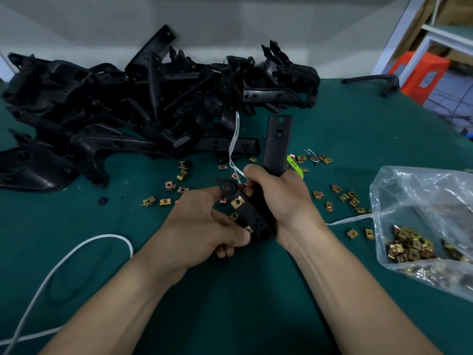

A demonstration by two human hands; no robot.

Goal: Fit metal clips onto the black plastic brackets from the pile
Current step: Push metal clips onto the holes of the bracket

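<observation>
A black plastic bracket (277, 139) is held above the green table, its long arm pointing away from me. My right hand (277, 196) grips it round the middle. My left hand (204, 226) holds the bracket's near end, thumb pressing at the lower edge beside a small clip. A brass-coloured metal clip (237, 201) sits on the bracket's near arm. A large pile of black brackets (128, 106) lies at the back left. Loose clips (166, 198) are scattered on the table around my hands.
A clear plastic bag (422, 226) holding several clips lies at the right. A white cord (76, 254) loops across the table at the front left. One black bracket (373, 82) lies alone at the back right, near orange crates beyond the table edge.
</observation>
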